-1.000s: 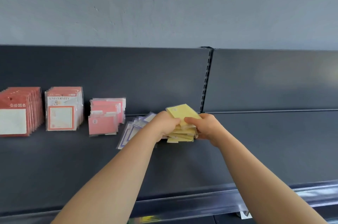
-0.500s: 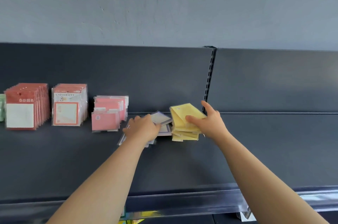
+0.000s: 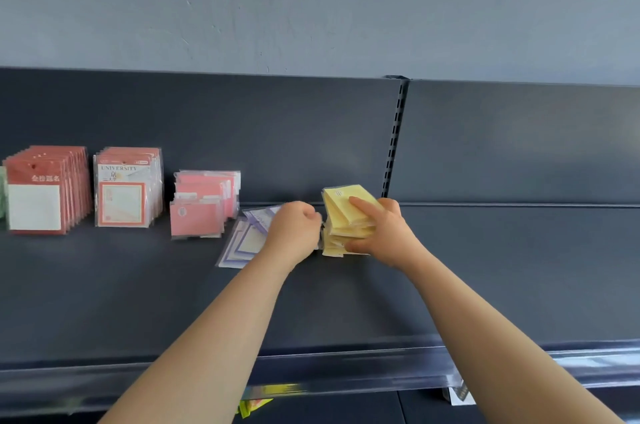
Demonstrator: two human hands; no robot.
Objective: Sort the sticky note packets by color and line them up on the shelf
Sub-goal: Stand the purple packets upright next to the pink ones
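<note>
A stack of yellow sticky note packets (image 3: pixel 341 215) sits mid-shelf near the upright post. My right hand (image 3: pixel 379 233) grips this stack, thumb on top and fingers round its right side. My left hand (image 3: pixel 294 233) is curled at the stack's left edge, over purple packets (image 3: pixel 242 243) that lie flat and fanned out; whether it holds anything is hidden. Pink packets (image 3: pixel 204 203) stand upright to the left. Further left stand red "University" packets (image 3: pixel 126 188) and a row of red packets with white squares (image 3: pixel 45 189).
The dark shelf (image 3: pixel 519 267) runs wide to the right of the yellow stack, with a raised front rail (image 3: pixel 346 371). A slotted upright post (image 3: pixel 393 143) divides the back panel. Colourful packets (image 3: pixel 256 404) show below the shelf edge. A green item (image 3: pixel 2 191) peeks in at far left.
My left hand moved right from the purple packets to the yellow stack's left edge. My right hand shifted its hold, with the thumb now on top of the stack.
</note>
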